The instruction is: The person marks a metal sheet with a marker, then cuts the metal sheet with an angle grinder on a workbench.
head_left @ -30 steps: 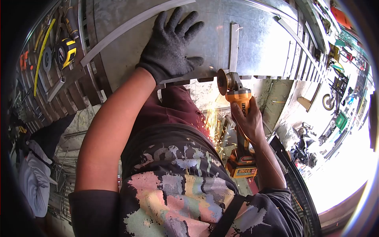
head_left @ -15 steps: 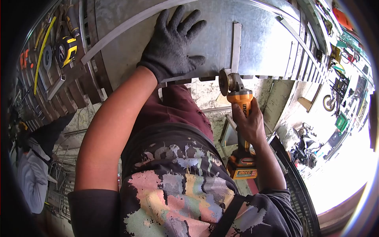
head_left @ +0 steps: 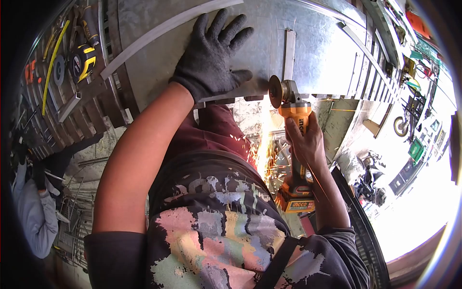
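My left hand [head_left: 207, 60], in a dark grey work glove, lies flat on the metal sheet [head_left: 159, 58] with its fingers spread. My bare right hand [head_left: 305, 139] is wrapped round the body of an orange cordless angle grinder [head_left: 295, 110]. The grinder's disc [head_left: 275, 91] stands on edge at the near edge of the sheet. Bright sparks [head_left: 264, 144] stream down from it past my trousers. A short flat metal strip [head_left: 288, 53] lies on the sheet just beyond the grinder head.
A long metal strip [head_left: 159, 31] crosses the sheet on the left. On the slatted bench are a tape measure [head_left: 83, 62], a loose disc [head_left: 58, 70] and a square tube piece [head_left: 70, 107]. At lower left another person's sleeve [head_left: 36, 216] shows. A small green crate [head_left: 416, 150] stands at right.
Sparks have appeared below the disc. The grinder has shifted slightly, its disc now up at the sheet's edge. My left hand has hardly moved. The other person at left has shifted.
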The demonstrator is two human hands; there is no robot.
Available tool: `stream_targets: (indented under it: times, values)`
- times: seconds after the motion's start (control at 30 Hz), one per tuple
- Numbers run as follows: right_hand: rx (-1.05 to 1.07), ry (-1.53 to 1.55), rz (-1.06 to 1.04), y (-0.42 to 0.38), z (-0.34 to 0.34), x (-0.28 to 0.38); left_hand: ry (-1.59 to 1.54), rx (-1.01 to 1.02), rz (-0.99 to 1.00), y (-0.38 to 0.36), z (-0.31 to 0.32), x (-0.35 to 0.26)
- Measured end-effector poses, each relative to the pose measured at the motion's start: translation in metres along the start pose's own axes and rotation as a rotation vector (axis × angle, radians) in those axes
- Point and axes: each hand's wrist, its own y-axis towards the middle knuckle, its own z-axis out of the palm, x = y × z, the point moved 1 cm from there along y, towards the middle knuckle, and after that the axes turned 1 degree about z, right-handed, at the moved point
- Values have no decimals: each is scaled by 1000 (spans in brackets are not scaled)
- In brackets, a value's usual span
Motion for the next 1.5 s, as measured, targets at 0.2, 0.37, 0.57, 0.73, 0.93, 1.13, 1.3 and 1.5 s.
stream_targets:
  times: [0.2, 0.37, 0.57, 0.73, 0.93, 1.13, 1.3, 1.5]
  values:
    - [-31, -43, -38, 7, -1, -4, -8, -5, -1, 1, 0, -1]
    - [-6, -52, -5, 5, -1, 5, -34, -54, 14, 0, 6, 0]
    - [-34, -202, -288, 23, -5, -31, -16, -34, 7, 0, 1, 0]
    - [-35, 6, -57, 20, -5, 13, -14, -38, 4, 0, 2, 0]
    - [-52, 15, -105, 31, -6, 20, -24, -20, -1, 0, -2, 0]
    - [-76, -72, -105, 35, -6, 20, -33, -23, 3, -1, 0, 1]
    - [-67, -36, -78, 38, -4, 24, -53, -33, 6, -1, 1, 2]
    - [-69, -46, -87, 42, -4, 26, -56, -39, 2, -2, 3, 2]
